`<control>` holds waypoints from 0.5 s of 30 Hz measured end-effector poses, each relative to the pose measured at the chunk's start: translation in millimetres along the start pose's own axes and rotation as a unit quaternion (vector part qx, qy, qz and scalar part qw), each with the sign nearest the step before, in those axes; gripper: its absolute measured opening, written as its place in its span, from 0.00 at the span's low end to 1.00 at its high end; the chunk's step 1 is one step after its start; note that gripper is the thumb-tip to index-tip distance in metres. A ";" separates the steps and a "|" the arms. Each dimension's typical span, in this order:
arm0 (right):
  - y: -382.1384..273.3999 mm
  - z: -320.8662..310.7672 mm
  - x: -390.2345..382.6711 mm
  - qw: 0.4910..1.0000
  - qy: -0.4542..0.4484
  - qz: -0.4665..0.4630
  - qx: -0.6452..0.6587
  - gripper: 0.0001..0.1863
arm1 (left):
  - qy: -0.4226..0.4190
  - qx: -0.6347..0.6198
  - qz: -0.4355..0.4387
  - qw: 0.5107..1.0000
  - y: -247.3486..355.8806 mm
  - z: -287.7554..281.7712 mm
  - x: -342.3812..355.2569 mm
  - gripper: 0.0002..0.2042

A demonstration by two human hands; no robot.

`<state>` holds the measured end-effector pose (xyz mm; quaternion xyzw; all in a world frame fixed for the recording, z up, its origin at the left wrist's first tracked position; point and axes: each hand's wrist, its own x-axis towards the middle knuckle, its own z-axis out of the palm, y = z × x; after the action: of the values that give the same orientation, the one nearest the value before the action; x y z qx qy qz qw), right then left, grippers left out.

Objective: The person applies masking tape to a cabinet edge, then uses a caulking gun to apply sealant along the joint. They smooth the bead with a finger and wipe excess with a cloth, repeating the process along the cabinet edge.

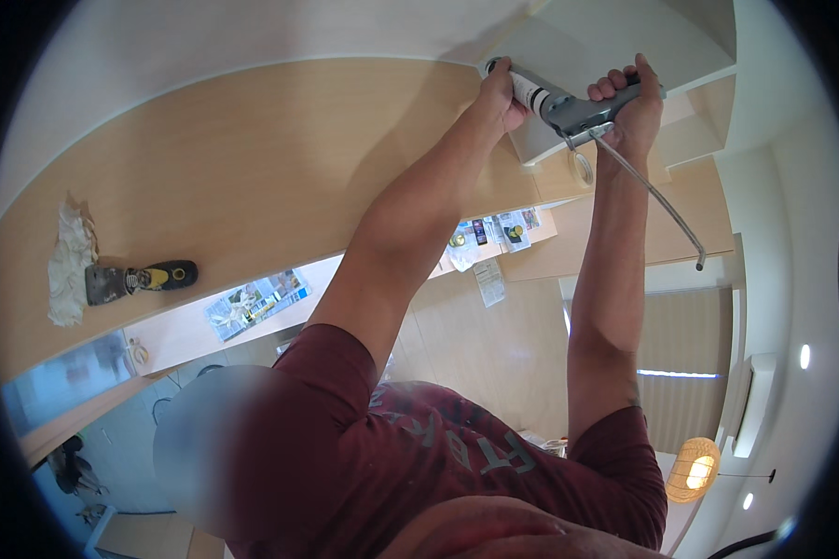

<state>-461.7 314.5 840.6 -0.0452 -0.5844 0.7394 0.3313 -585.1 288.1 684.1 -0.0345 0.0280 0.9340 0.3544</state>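
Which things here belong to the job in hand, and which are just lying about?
Likely in the job:
Caulking gun, its handle in the right grip
Tube in the gun, held by the left grip

Apparently just lying about:
Scraper, though it may be a job tool
Crumpled white stuff at its blade
Newspaper

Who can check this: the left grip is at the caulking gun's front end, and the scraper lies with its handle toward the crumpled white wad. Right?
Not quite: the scraper is turned the other way. The head view shows its blade toward the crumpled white wad and its handle pointing away. The left grip is indeed at the caulking gun's front end.
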 end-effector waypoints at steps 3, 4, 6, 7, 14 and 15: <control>-1.9 0.2 3.4 1.000 0.004 -0.003 -0.002 0.14 | 0.006 0.027 0.009 1.000 -0.1 1.3 -4.5 0.22; -2.5 0.1 4.0 1.000 0.003 -0.005 -0.003 0.14 | -0.005 0.029 0.005 1.000 0.0 0.9 -5.2 0.21; -3.8 1.0 1.8 1.000 0.007 -0.008 -0.002 0.14 | -0.027 0.032 -0.001 0.999 1.0 -0.7 -4.2 0.21; -4.3 2.3 1.1 1.000 0.008 -0.009 -0.001 0.14 | -0.032 0.027 -0.001 0.999 2.1 -1.0 -1.9 0.21; -5.5 -0.6 3.1 0.999 0.027 -0.019 -0.028 0.14 | -0.045 0.047 -0.004 0.998 3.8 -1.1 -2.3 0.22; -4.9 -2.3 4.7 0.999 0.022 -0.019 -0.023 0.14 | -0.050 0.051 -0.005 0.997 3.7 -1.8 -3.5 0.23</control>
<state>-462.1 319.5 845.8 -0.0583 -0.5942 0.7185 0.3568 -584.9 282.9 682.7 0.0302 0.0575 0.9302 0.3612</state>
